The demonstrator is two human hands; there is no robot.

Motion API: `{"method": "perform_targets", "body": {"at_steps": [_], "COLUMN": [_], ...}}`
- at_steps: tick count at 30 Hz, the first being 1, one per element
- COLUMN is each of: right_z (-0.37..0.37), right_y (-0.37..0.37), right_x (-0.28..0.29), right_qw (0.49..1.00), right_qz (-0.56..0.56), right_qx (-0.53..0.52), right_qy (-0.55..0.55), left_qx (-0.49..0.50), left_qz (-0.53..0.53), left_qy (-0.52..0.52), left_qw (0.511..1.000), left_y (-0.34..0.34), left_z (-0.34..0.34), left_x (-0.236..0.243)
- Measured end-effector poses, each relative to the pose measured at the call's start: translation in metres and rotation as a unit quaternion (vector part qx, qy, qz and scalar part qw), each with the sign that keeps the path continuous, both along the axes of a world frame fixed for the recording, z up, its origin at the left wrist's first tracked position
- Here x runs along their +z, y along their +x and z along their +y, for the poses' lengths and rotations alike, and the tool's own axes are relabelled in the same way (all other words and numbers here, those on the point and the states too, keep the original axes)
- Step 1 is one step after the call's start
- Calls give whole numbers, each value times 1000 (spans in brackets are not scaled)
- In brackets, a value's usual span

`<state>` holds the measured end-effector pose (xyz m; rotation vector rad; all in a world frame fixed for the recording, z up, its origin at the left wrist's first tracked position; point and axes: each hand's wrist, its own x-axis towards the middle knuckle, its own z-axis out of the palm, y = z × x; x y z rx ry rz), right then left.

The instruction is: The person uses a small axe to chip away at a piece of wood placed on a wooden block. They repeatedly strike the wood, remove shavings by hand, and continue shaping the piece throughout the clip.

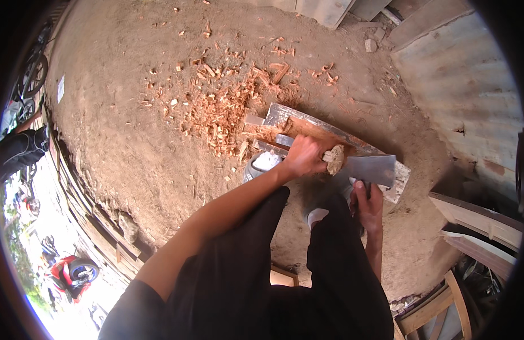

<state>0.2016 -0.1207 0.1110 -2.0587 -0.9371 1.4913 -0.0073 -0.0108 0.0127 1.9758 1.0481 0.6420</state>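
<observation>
My left hand (305,155) is closed round what looks like a chisel, its flat grey blade (284,140) showing to the left of the fist. The tool's pale, frayed wooden end (334,160) sticks out on the right. In my right hand (367,203) is a broad, rectangular metal blade like a cleaver (371,170), held beside that frayed end; its handle is mostly hidden by my fingers. Under both hands lies a long, worn wooden piece (321,130) with a reddish hollowed face. Whether the chisel touches the wood is hidden by my left hand.
Wood shavings (222,116) cover the dirt floor beyond the work. A grey round container (253,169) with something white stands beside my left wrist. Corrugated metal sheeting (460,85) closes the right side, with wooden furniture parts (477,221) below it. A red motorcycle (69,275) stands outside, left.
</observation>
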Motion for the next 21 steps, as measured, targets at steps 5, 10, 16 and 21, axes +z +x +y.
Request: {"method": "perform_targets", "body": {"at_steps": [5,10,16,21], "right_z": [5,-2,-6,-15], "right_y": [-13,-6,1,-3], "right_x": [-3,-1,-21,-46], "right_qw": [983,998,995,958], "right_qz": [-80,-17,-27,-115], "right_qx": [70,7,75,84], "right_qy": [151,55,65,250], "left_qx": [38,24,-11,2], "left_qz": [-57,11,33,13], "left_qy": [54,53,-13,15], "left_qw": [996,998,999,1000], "left_y": [2,-3,-2,5], "left_z": [0,-2,-1,-4], "left_x": [-2,-4,-2,-6]}}
